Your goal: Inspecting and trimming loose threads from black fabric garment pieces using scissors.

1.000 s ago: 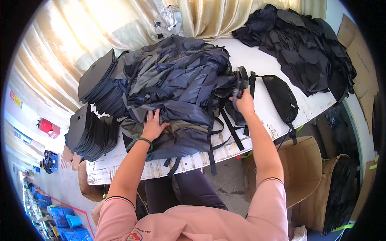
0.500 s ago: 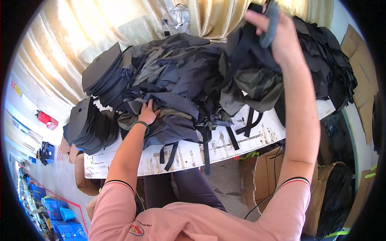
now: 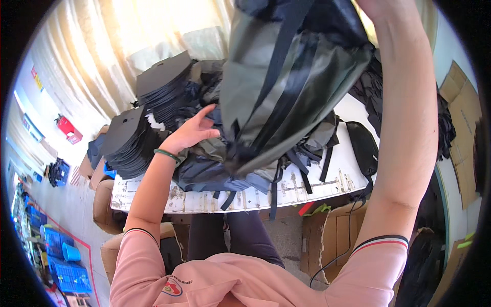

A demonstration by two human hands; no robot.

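Note:
A dark grey-green and black fabric bag (image 3: 291, 87) with long black straps, looking like a backpack, hangs in the air over the table. My right hand (image 3: 381, 7) holds it up high on the right; its fingers are cut off by the top edge. Left of the bag's lower end, my left hand (image 3: 192, 134) has its fingers apart and holds nothing. It hovers over a heap of similar dark bags (image 3: 202, 169). The raised bag covers much of that heap.
Two stacks of stiff dark panels (image 3: 128, 143) stand at the left of the white table (image 3: 245, 202). A black pouch-like piece (image 3: 361, 148) lies at the right. Open cardboard boxes (image 3: 342, 235) sit below the front edge. Another dark fabric pile (image 3: 371, 94) is behind my right arm.
My right hand has risen toward the top edge, lifting the bag up and nearer. My left hand has come off the heap, its fingers now spread in the air. The view has shifted slightly.

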